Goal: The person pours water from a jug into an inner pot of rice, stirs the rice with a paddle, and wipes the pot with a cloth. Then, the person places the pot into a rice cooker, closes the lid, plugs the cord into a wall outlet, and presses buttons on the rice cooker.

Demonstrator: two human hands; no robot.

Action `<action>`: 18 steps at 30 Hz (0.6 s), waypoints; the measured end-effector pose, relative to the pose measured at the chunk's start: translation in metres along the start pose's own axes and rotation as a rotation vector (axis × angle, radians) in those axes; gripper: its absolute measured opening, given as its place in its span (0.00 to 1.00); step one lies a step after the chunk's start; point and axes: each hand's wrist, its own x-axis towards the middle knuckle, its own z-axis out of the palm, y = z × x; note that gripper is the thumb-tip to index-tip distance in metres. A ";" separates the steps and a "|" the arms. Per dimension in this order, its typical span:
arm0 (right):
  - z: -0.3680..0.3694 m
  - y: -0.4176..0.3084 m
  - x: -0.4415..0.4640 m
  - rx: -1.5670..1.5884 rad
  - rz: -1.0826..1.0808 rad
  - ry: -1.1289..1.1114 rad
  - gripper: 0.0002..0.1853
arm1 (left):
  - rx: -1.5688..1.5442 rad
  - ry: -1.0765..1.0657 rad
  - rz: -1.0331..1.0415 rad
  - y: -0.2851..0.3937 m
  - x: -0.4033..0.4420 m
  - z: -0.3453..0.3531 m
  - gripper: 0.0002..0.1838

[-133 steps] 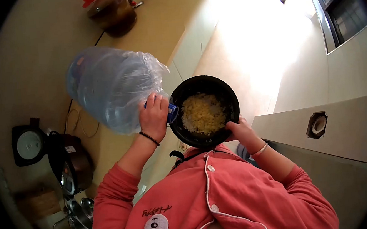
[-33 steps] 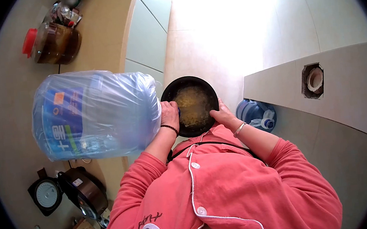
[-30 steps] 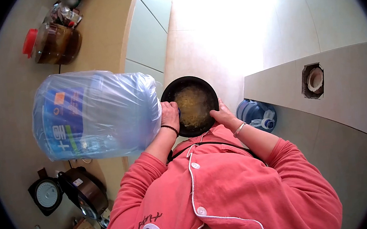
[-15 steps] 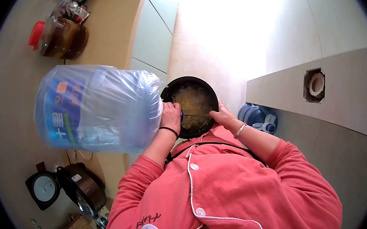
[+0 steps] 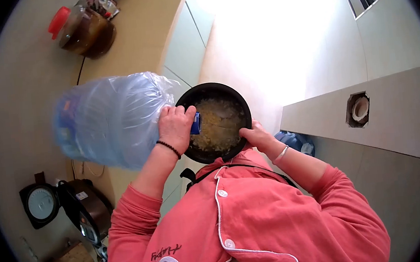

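My left hand is closed round the neck of a large blue water jug wrapped in clear plastic. The jug lies on its side, its blue mouth over the left rim of a black round pot. Yellowish grains sit in cloudy liquid inside that pot. My right hand grips the pot's right rim, thumb inside the edge; its other fingers are hidden behind the wall.
To the left runs a wooden counter, with a red-lidded jar of brown liquid at its far end. An open rice cooker stands nearer. Another blue jug is low at right, by a wall with a pipe hole.
The jug's mouth and my left hand have shifted left in view, the bottle tilting. More of the pot's inside and the blue mouth show. My right hand keeps its hold.
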 end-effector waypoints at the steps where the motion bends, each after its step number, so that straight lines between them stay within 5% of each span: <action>1: 0.006 -0.009 -0.004 0.053 0.069 0.015 0.22 | 0.001 0.003 -0.018 -0.005 -0.001 -0.005 0.12; 12: 0.036 -0.054 -0.015 0.063 0.100 -0.041 0.15 | -0.247 0.155 -0.037 -0.074 -0.015 -0.069 0.24; 16: 0.055 -0.074 -0.020 0.060 0.108 -0.132 0.15 | -0.437 0.461 0.038 -0.136 -0.029 -0.127 0.29; 18: 0.070 -0.084 -0.022 0.048 0.101 -0.141 0.15 | -0.590 0.471 -0.095 -0.181 -0.047 -0.143 0.31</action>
